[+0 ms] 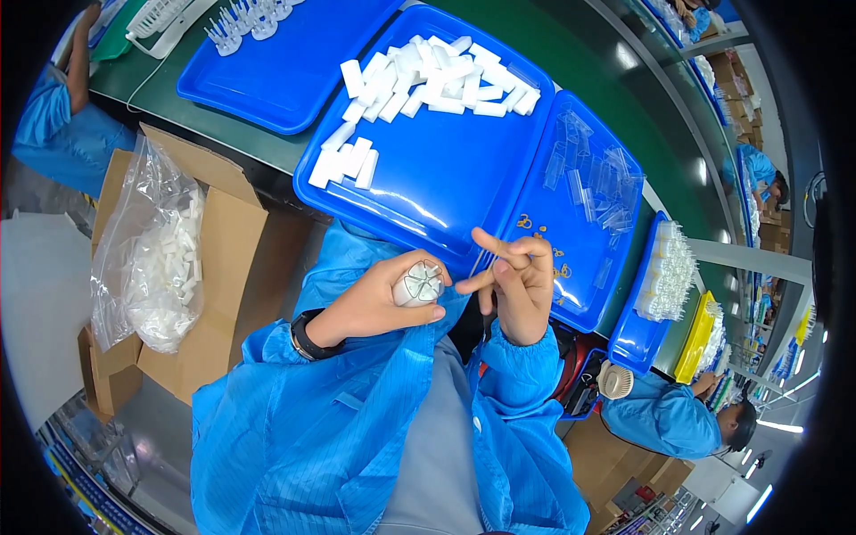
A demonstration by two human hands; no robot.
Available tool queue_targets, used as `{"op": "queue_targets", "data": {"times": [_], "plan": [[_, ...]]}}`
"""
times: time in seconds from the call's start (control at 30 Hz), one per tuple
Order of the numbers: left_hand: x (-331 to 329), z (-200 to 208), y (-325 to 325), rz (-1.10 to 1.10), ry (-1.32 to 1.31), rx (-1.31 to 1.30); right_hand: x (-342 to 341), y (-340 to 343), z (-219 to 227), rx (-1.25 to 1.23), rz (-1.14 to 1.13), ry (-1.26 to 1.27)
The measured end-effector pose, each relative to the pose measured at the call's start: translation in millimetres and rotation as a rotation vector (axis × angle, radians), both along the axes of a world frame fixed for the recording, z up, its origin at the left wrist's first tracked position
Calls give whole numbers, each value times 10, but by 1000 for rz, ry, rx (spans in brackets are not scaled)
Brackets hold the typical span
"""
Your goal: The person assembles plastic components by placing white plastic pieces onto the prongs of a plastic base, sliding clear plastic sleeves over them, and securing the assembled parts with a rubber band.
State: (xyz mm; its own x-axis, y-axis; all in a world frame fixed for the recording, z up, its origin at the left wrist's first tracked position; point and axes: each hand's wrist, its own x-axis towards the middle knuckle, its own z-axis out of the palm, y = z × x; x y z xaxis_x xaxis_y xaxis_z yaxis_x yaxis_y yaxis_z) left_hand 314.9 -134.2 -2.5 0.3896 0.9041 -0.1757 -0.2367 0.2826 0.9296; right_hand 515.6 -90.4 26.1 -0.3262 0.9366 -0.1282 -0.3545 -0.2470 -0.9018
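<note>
My left hand [379, 299] is wrapped round a short white cylinder [423, 283], its round end turned up and split into wedge-like sections with dark green lines between them. Just to the right, my right hand [519, 285] is raised palm up with its fingers apart, and nothing shows in it. Both hands are in front of the near edge of a large blue tray [437, 201]. White rectangular blocks [437, 76] lie heaped at that tray's far side, with a smaller cluster [343, 165] at its left.
A second blue tray [526, 201] at the right holds clear plastic pieces [593, 178] and small orange-yellow rings [560, 270]. A cardboard box [236, 259] with a bag of white pieces [165, 285] stands at the left. Co-workers in blue [664, 415] sit along the bench.
</note>
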Motion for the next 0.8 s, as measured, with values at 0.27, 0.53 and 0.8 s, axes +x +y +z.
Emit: {"op": "queue_targets", "data": {"times": [0.27, 0.53, 0.8], "plan": [[9, 52, 2, 12, 150, 25, -25, 187, 96, 388, 425, -378], [107, -142, 15, -34, 373, 162, -156, 198, 276, 626, 694, -811], [-55, -80, -29, -9, 29, 130, -42, 74, 196, 684, 278, -735]]}}
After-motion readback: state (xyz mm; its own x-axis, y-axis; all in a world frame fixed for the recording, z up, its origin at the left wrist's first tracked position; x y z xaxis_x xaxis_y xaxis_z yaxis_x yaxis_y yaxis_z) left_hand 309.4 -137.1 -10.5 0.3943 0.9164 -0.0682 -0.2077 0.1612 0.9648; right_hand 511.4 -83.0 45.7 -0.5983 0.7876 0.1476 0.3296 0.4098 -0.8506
